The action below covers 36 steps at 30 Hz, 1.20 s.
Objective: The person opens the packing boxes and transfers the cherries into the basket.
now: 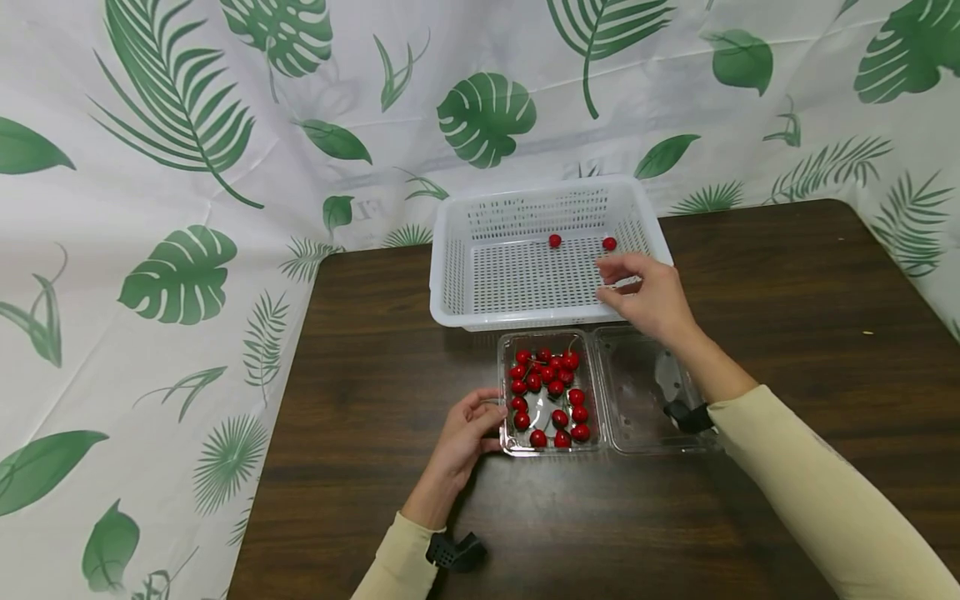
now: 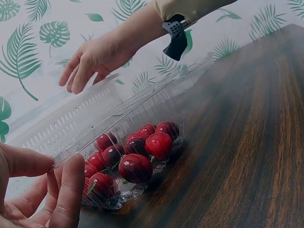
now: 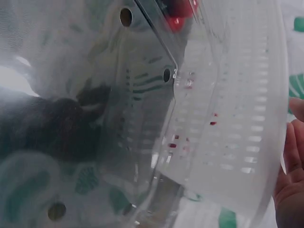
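My left hand [image 1: 463, 433] pinches the left rim of a clear plastic clamshell box [image 1: 551, 337], thumb on top and fingers below, as the left wrist view shows. Several red cherries [image 1: 547, 373] lie in the box, some with stems. The box's clear lid [image 1: 637, 392] is folded back flat to the right. Over the right side of a white perforated plastic basket [image 1: 450, 275] is my right hand [image 1: 654, 296], thumb and fingers apart with nothing seen between them. Inside the basket are two cherries, one mid-floor [image 1: 555, 241] and one farther right [image 1: 609, 243].
The basket stands at the back of the dark wood table [image 1: 360, 375], directly behind the box. A white curtain with green leaf prints [image 1: 390, 167] hangs along the back and left. A small pale bit [image 1: 867, 333] lies on the table at the right.
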### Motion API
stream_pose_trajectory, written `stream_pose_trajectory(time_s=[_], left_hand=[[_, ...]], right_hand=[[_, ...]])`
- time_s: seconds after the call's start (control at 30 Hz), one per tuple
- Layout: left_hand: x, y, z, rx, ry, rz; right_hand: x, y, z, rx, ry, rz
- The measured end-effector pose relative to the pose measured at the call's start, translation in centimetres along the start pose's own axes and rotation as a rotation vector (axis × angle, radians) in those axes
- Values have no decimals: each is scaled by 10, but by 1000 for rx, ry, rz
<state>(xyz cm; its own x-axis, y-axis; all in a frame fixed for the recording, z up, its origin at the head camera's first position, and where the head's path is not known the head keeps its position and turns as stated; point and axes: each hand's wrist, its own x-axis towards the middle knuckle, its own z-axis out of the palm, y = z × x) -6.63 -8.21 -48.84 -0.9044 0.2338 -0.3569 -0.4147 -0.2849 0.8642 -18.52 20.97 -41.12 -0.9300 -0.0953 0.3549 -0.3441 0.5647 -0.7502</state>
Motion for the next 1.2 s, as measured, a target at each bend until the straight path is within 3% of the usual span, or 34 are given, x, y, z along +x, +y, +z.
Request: stream_pose_trajectory(time_s=[0.27, 0.53, 0.7, 0.8, 1.2], left_hand=[[-1, 1, 0, -5, 7, -2], [0, 0, -1, -2, -1, 9], [0, 1, 0, -5, 6, 3], [0, 1, 1, -3, 7, -5], [-1, 2, 1, 6, 4, -6]], right_hand=[[-15, -24, 6, 22, -69, -192], [-31, -41, 28, 29, -252, -277], [-41, -44, 46, -86, -392, -261], [-47, -44, 55, -134, -434, -228], [-53, -36, 81, -267, -443, -189]])
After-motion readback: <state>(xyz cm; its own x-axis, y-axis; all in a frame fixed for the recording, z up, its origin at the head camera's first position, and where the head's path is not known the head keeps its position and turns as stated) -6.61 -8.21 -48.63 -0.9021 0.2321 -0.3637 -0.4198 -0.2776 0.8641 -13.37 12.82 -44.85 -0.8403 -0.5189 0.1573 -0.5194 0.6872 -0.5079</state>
